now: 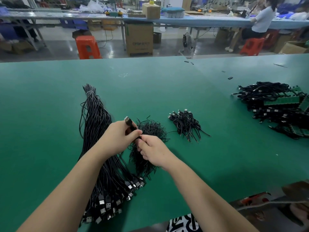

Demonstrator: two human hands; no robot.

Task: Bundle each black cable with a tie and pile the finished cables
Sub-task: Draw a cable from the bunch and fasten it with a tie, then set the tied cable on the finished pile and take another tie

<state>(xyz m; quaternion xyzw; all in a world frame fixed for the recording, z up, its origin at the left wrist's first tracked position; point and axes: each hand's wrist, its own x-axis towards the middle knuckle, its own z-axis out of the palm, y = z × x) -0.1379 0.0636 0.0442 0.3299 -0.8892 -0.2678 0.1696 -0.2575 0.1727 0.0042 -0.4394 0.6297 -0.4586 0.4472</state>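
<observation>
Nearest lay a long bundle of unbundled black cables (103, 164), its silver USB plugs fanned toward the tabletop (50, 106) edge and a pale tie cinching its far end. Just above it the left hand (117, 138) gripped a folded black cable (129, 123) — plug poking up past the knuckles — while the right hand (153, 151) pinched a thin tie against it, over the heap of loose black ties (147, 143). Right of that sat the small pile of finished cables (185, 124), bare wire ends splayed. Further right, a tangle of cables with green strips (280, 108). Beyond, a cardboard box (139, 38) bore blurred print — unreadable.
</observation>
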